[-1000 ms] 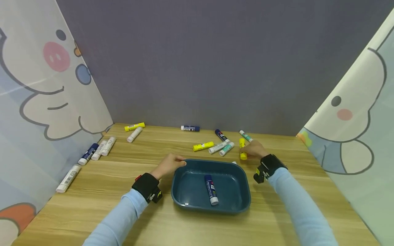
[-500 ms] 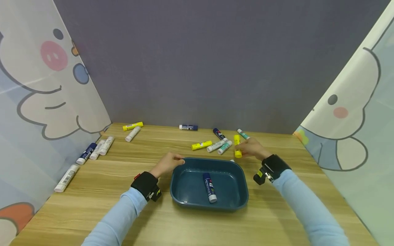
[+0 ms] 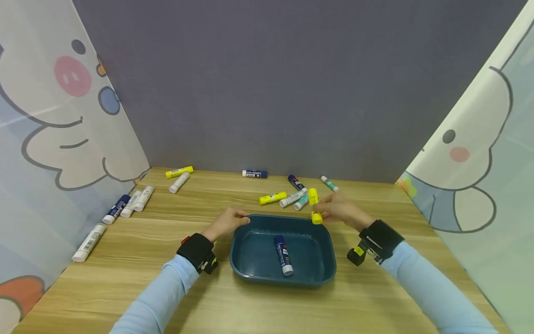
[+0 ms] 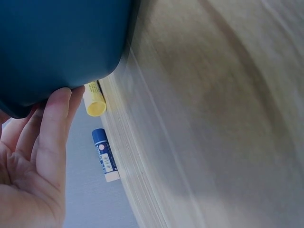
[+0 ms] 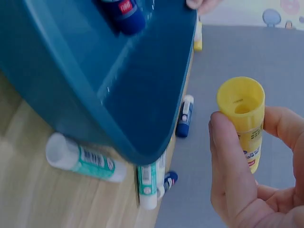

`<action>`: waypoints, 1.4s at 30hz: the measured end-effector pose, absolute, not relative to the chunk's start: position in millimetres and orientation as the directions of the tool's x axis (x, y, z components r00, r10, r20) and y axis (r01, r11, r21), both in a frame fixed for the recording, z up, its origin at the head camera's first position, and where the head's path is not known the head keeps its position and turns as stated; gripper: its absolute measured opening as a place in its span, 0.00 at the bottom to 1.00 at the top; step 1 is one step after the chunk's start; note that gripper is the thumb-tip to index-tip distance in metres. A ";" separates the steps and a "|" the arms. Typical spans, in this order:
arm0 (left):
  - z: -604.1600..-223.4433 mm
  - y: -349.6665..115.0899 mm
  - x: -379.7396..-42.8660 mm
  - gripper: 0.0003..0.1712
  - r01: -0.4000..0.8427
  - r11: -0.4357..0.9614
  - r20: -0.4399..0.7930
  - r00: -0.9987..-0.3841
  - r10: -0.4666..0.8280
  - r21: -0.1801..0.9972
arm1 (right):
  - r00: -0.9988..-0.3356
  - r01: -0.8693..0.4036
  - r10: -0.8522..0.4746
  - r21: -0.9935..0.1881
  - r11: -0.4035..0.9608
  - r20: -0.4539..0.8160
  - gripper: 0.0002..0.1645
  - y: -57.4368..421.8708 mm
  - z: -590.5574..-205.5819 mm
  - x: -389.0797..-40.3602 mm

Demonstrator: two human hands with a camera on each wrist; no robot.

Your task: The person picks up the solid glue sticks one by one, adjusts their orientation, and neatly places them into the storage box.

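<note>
In the head view my right hand pinches a yellow glue stick above the back right corner of a dark blue plastic tub. The right wrist view shows this yellow glue stick between thumb and fingers, its hollow end towards the camera. My left hand grips the tub's back left corner; in the left wrist view the fingers lie against the outer wall. Inside the tub lies a navy glue stick with a white end.
Behind the tub lie another yellow glue stick, a white one and several more. Several others, including a navy one, line the left side. A teal glue stick lies close to the tub. A grey panel stands behind.
My right hand has lifted the yellow glue stick off the table and carried it left and nearer, to the tub's back right corner. My left hand stays at the tub.
</note>
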State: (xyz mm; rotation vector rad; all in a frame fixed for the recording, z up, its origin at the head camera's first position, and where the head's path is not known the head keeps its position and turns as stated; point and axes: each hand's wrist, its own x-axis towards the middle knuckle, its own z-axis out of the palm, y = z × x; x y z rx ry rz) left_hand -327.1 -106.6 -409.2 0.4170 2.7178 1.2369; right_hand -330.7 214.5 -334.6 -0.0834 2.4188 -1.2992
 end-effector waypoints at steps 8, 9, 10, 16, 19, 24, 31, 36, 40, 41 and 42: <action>-407.6 -110.8 -328.3 0.18 0.185 0.631 -0.006 -0.958 0.287 0.754 | -0.907 0.140 -0.241 -0.788 0.600 -0.345 0.30 202.7 -338.3 -314.1; -407.0 -111.0 -328.2 0.18 0.181 0.628 -0.009 -0.958 0.287 0.757 | -0.904 0.127 -0.256 -0.786 0.605 -0.344 0.29 202.0 -339.0 -312.3; -406.5 -111.2 -328.3 0.18 0.182 0.626 -0.010 -0.957 0.291 0.758 | -0.901 0.118 -0.266 -0.784 0.609 -0.343 0.27 201.0 -339.7 -310.4; -405.4 -112.6 -328.2 0.18 0.184 0.619 -0.012 -0.954 0.299 0.764 | -0.890 0.095 -0.282 -0.751 0.654 -0.358 0.23 192.5 -342.8 -300.7; -405.1 -112.2 -328.2 0.18 0.191 0.621 -0.007 -0.954 0.301 0.761 | -0.879 0.074 -0.309 -0.745 0.663 -0.363 0.20 189.3 -344.1 -297.3; -405.4 -111.9 -328.3 0.18 0.196 0.616 -0.004 -0.951 0.308 0.763 | -0.878 0.052 -0.314 -0.725 0.687 -0.361 0.15 183.3 -349.6 -291.5; -405.6 -110.8 -326.8 0.17 0.208 0.618 0.006 -0.950 0.313 0.758 | -0.868 0.046 -0.316 -0.696 0.716 -0.382 0.13 171.7 -362.9 -283.2; -404.6 -108.5 -325.6 0.18 0.203 0.624 0.000 -0.951 0.309 0.755 | -0.860 0.076 -0.296 -0.678 0.731 -0.416 0.13 164.2 -368.6 -278.3; -403.8 -107.9 -324.8 0.17 0.208 0.624 0.003 -0.950 0.313 0.754 | -0.856 0.071 -0.293 -0.658 0.749 -0.426 0.14 161.4 -374.8 -274.6; -403.8 -108.1 -324.5 0.17 0.213 0.622 0.006 -0.948 0.317 0.753 | -0.854 0.067 -0.295 -0.654 0.754 -0.428 0.15 161.1 -376.7 -273.8; -403.9 -108.4 -324.3 0.17 0.219 0.622 0.011 -0.947 0.320 0.752 | -0.853 0.063 -0.298 -0.651 0.757 -0.429 0.15 160.8 -378.8 -273.0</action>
